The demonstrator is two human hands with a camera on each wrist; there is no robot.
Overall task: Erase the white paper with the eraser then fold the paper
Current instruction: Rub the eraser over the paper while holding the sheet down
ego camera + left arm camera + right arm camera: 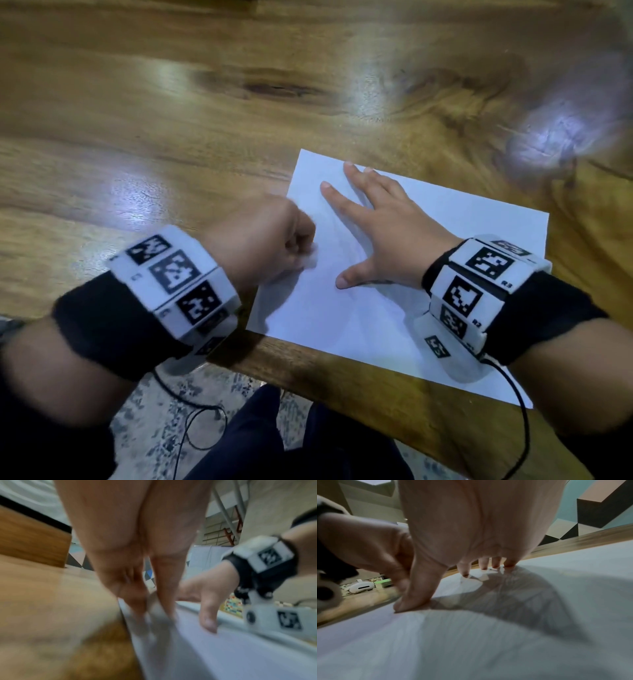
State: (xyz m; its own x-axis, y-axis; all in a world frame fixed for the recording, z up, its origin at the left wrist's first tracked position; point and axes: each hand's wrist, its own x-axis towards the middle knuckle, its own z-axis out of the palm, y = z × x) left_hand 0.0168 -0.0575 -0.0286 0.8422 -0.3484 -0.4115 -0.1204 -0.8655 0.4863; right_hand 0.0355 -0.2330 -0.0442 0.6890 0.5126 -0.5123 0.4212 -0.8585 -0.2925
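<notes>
A white sheet of paper point(394, 301) lies on the wooden table point(171, 120), close to its near edge. My right hand point(370, 222) lies flat on the sheet with the fingers spread, pressing it down; in the right wrist view the thumb and fingertips point(465, 573) touch the paper point(488, 649). My left hand point(274, 240) is curled at the sheet's left edge and pinches a small white eraser point(310, 262) against the paper. In the blurred left wrist view the eraser point(157, 608) sits between thumb and fingers on the paper's edge point(223, 655).
The table's near edge point(342, 377) runs diagonally just below the paper, with patterned floor and my dark trousers point(274, 438) beneath. A white headset point(360, 587) lies on the floor far off to the left. Bare wood extends beyond and left of the sheet.
</notes>
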